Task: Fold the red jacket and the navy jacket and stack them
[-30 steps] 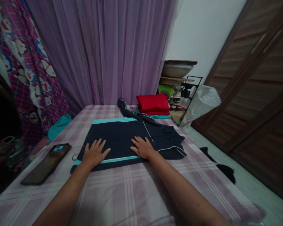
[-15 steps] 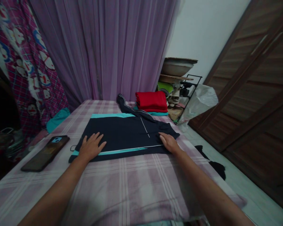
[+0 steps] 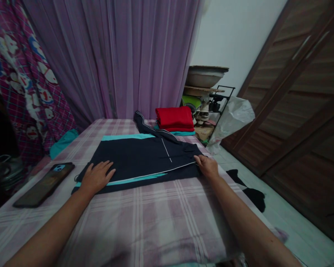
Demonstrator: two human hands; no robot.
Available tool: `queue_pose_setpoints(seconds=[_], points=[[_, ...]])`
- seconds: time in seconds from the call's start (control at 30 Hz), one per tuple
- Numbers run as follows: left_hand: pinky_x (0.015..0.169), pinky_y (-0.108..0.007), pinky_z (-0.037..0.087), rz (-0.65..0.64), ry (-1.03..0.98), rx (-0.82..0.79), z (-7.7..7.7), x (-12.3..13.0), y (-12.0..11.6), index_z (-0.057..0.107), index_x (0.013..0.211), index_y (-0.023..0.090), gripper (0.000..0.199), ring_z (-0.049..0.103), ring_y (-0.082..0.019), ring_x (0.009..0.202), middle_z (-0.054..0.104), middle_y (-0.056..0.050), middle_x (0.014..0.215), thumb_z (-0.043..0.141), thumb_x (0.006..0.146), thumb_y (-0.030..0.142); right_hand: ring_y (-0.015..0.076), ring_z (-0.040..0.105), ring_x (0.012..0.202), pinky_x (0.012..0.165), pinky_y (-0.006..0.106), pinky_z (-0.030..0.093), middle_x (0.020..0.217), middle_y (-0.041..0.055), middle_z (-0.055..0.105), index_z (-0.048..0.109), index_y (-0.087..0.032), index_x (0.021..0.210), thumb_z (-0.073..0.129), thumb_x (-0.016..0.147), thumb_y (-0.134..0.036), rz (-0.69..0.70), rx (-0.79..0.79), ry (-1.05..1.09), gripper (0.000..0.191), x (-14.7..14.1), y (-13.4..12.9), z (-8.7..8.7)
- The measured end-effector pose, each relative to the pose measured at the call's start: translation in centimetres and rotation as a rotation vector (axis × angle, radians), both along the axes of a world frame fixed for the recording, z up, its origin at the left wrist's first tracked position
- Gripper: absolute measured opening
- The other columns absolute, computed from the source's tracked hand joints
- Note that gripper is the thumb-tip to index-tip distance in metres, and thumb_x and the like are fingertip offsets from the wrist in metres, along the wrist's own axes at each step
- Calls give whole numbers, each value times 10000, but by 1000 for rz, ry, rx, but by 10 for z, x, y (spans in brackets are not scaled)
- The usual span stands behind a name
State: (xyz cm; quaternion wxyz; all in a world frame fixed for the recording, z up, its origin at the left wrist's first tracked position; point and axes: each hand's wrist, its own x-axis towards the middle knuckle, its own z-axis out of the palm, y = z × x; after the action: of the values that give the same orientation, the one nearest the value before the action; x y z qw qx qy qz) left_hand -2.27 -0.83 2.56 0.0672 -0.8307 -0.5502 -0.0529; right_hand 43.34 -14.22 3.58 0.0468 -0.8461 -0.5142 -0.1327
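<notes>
A dark navy garment [image 3: 133, 155] with turquoise panels and white piping lies folded on the plaid bedcover [image 3: 156, 215]. One sleeve of it stretches toward the curtain at the back. My left hand [image 3: 97, 177] rests on the garment's left end with the fingers spread. At the right end, my right hand [image 3: 207, 167] pinches the navy cloth near the white piping, and the piping slants up to it.
Beyond the garment sits a stack of red folded cloth [image 3: 174, 118] on turquoise cloth. A phone [image 3: 44, 184] lies at the left. Right of the bed are a rack with basins [image 3: 206, 78], a white plastic bag [image 3: 233, 116] and black cloth [image 3: 254, 198] on the floor.
My right hand has closed on the garment's edge and moved slightly right and up, lifting the piping there. My left hand stays flat on the cloth. The view has shifted a little.
</notes>
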Motion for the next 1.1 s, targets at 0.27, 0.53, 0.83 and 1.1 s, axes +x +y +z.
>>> queue_pose_setpoints(seconds=[0.27,0.53,0.83,1.1], points=[[1129,-517,272,100,61,-14,1,0,-2,506,1396,182,605,437,-308,1353,489,-90,1472,294,915,481,230,696,826,674,304,450,922,119,738,673,-191,1041,350,1000,-435,40,-124,28,406,-4,19,-10],[1129,-522,279,90,74,-19,0,-5,1,513,1395,195,596,444,-315,1347,500,-95,1462,304,911,474,254,486,1294,1050,411,372,1425,125,526,503,-181,1395,283,1000,-374,345,159,107,492,-9,3,-18],[1137,-570,216,88,8,61,9,10,-16,562,1342,206,548,430,-318,1356,502,-113,1457,337,920,473,281,419,1356,1104,522,264,1449,118,504,519,-210,1392,322,978,-428,412,10,90,508,-25,-3,-31],[1149,-607,155,-94,-41,-137,6,59,-44,400,1464,306,582,278,-299,1449,356,-66,1558,340,940,549,270,373,1393,1116,535,253,1494,93,451,483,-239,1422,310,987,-434,432,-39,85,508,-47,-14,-29]])
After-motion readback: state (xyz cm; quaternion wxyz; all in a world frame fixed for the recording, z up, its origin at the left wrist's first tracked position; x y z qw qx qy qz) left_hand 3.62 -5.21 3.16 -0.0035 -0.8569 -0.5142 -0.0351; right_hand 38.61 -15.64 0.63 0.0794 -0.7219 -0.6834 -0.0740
